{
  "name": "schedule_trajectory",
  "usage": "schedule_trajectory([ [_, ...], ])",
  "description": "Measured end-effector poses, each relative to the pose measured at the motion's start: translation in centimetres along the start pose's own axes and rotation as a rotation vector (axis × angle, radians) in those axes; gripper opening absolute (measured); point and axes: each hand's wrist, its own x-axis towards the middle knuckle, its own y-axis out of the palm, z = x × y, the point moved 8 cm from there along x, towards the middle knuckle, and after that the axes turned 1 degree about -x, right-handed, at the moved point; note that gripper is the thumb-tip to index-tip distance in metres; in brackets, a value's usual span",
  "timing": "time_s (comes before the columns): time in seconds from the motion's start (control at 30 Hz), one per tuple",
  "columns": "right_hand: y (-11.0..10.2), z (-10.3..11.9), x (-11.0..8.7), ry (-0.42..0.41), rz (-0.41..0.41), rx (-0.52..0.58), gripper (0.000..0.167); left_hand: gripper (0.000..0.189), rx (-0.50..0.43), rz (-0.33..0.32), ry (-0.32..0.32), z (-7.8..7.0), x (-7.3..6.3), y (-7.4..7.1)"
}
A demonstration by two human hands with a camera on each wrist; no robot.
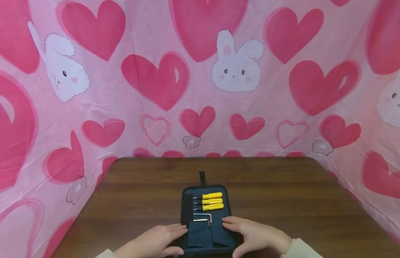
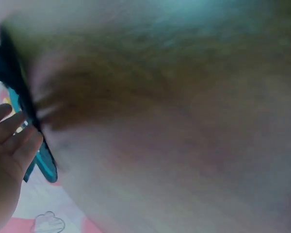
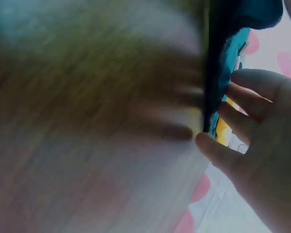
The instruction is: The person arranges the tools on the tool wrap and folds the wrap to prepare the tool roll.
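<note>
An unfolded black tool pouch (image 1: 219, 216) lies on the table in front of me in the head view. Three screwdrivers with yellow handles (image 1: 213, 201) sit in a row across its upper half. Below them are two L-shaped hex keys (image 1: 204, 220), above a dark pocket (image 1: 200, 234). My left hand (image 1: 158, 240) is at the pouch's left edge, fingers extended. At the right edge, the fingertips of my right hand (image 1: 255, 234) touch the pouch, thumb near its lower corner. Both wrist views show loosely spread fingers beside the pouch's edge.
The brown wooden table (image 1: 138, 190) extends beyond the pouch on both sides and toward the back. A black strap (image 1: 202, 178) sticks out from the pouch's far edge. Pink cloth (image 1: 200, 96) with hearts and rabbits hangs around the table.
</note>
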Motion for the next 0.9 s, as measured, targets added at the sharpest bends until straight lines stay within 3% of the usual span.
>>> schedule_trajectory([
  [0.13,0.3,0.6,-0.5,-0.029,0.005,-0.041,0.074,0.063,0.033,0.027,0.039,-0.1,-0.3,0.4],
  [0.3,0.4,1.0,-0.5,-0.068,-0.004,-0.111,0.059,0.049,0.120,0.003,0.087,-0.4,-0.1,0.5],
  [0.4,0.1,0.9,-0.5,-0.075,-0.019,-0.090,0.048,0.040,0.134,-0.014,0.086,-0.4,-0.1,0.4],
  [0.5,-0.5,0.7,-0.4,-0.099,-0.067,-0.022,0.037,0.034,0.067,-0.052,0.053,-0.2,0.0,0.0],
  [0.63,-1.5,0.5,-0.3,-0.122,-0.155,0.156,0.023,0.028,-0.099,-0.106,-0.017,0.5,0.2,-0.6],
  [0.77,-2.4,-0.4,-0.2,-0.084,-0.251,0.309,0.015,0.027,-0.282,-0.149,-0.100,1.3,0.6,-1.1],
  [0.9,-3.2,-1.0,0.1,-0.045,-0.323,0.361,0.015,0.026,-0.388,-0.203,-0.185,1.9,0.9,-1.8],
])
